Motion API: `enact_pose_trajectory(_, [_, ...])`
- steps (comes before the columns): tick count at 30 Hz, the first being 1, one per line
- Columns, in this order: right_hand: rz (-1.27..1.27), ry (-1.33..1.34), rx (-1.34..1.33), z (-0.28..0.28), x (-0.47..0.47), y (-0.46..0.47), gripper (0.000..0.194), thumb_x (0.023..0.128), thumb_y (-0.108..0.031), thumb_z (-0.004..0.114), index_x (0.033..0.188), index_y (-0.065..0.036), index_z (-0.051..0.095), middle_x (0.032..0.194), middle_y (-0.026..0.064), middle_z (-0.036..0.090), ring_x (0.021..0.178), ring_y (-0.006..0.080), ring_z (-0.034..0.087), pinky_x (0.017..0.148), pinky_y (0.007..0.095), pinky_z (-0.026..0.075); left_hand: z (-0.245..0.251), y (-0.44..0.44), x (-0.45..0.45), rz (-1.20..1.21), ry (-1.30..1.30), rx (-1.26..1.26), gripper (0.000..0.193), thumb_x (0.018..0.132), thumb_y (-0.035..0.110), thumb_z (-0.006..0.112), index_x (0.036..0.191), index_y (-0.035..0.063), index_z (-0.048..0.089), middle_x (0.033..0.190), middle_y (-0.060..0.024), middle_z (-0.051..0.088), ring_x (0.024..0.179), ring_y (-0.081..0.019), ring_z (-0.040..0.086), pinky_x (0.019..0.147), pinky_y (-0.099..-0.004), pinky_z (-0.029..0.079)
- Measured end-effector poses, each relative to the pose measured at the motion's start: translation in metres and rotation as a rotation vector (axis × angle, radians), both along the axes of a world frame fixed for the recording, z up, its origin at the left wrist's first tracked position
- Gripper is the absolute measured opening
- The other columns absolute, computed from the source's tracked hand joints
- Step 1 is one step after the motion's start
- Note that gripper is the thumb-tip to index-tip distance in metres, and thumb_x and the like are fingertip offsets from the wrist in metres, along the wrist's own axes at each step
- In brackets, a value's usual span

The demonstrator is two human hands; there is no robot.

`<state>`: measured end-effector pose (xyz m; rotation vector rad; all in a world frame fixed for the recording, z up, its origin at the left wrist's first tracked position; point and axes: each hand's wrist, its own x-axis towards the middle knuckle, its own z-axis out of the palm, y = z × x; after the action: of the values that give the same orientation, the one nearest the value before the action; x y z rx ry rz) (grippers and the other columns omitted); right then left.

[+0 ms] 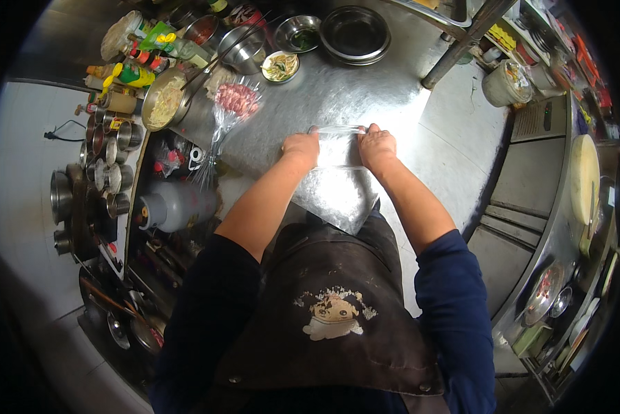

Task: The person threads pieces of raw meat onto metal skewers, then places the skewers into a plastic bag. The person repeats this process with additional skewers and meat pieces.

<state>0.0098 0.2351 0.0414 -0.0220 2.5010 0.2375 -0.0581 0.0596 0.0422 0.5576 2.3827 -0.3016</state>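
Note:
Both hands are out in front of me over a stainless-steel table (294, 103). My left hand (302, 147) grips the left side of a clear rectangular plastic container or lid (339, 148); my right hand (378, 147) has hold of its right side. Glare and the see-through plastic hide its exact form. Farther up and to the left, pink raw meat (236, 100) lies in a clear plastic bag, whose gathered end hangs over the table edge.
Shredded food fills a metal bowl (166, 101) at the left, with long chopsticks (206, 70) across its rim. Beyond stand a small plate of food (280, 67), steel bowls (355, 33) and several sauce bottles (134, 75). A grey gas cylinder (180, 207) is below left. A metal post (465, 46) rises at the right.

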Motion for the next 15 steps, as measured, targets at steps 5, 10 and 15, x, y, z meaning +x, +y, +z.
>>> enact_pose_trajectory(5, [0.041, 0.005, -0.18, 0.012, -0.006, 0.013, 0.044, 0.098, -0.014, 0.047, 0.141, -0.009, 0.052, 0.127, 0.0152, 0.063, 0.116, 0.0271, 0.063, 0.09, 0.0351, 0.053, 0.011, 0.008, 0.002, 0.028, -0.015, -0.047, 0.084, 0.074, 0.035, 0.086, 0.145, 0.015, 0.046, 0.13, -0.0182, 0.061, 0.125, -0.0355, 0.059, 0.099, -0.0451, 0.051])
enact_pose_trajectory(10, [-0.062, 0.205, -0.773, 0.041, -0.005, 0.057, 0.026, 0.093, -0.014, 0.06, 0.116, -0.009, 0.069, 0.115, 0.0152, 0.067, 0.105, 0.033, 0.066, 0.093, 0.0393, 0.052, 0.038, 0.009, 0.013, 0.156, 0.053, 0.196, 0.064, 0.071, 0.039, 0.087, 0.128, 0.0202, 0.065, 0.13, -0.0209, 0.059, 0.125, -0.0414, 0.056, 0.101, -0.045, 0.049])
enact_pose_trajectory(15, [-0.297, 0.607, -1.303, 0.041, 0.019, 0.104, 0.02, 0.096, -0.022, 0.064, 0.102, -0.004, 0.069, 0.1, 0.0149, 0.068, 0.088, 0.0227, 0.068, 0.077, 0.034, 0.055, 0.056, -0.021, 0.05, 0.368, 0.439, 0.731, 0.04, 0.08, 0.032, 0.082, 0.114, 0.0132, 0.071, 0.127, -0.0205, 0.06, 0.121, -0.0401, 0.057, 0.101, -0.0443, 0.046])
